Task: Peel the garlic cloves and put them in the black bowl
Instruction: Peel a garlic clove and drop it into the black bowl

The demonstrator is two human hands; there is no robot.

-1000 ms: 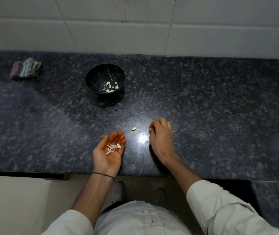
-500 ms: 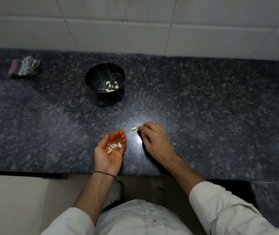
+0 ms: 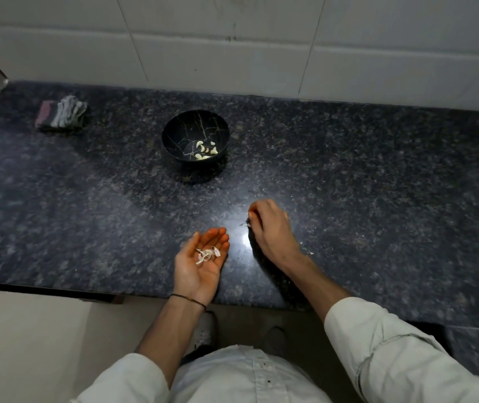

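Left hand [image 3: 199,267] is held palm up, fingers loosely spread, garlic skins [image 3: 206,254] lying on it. Right hand [image 3: 271,228] is turned back up, low over the counter [image 3: 87,184], fingers curled down; whether anything is pinched cannot be told. Peeled garlic cloves [image 3: 204,151] are seen inside the black bowl [image 3: 183,132], well apart from both hands

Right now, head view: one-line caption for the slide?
Left hand cups garlic skins palm-up; right hand curls beside a pale bit on the granite counter; peeled cloves in black bowl.
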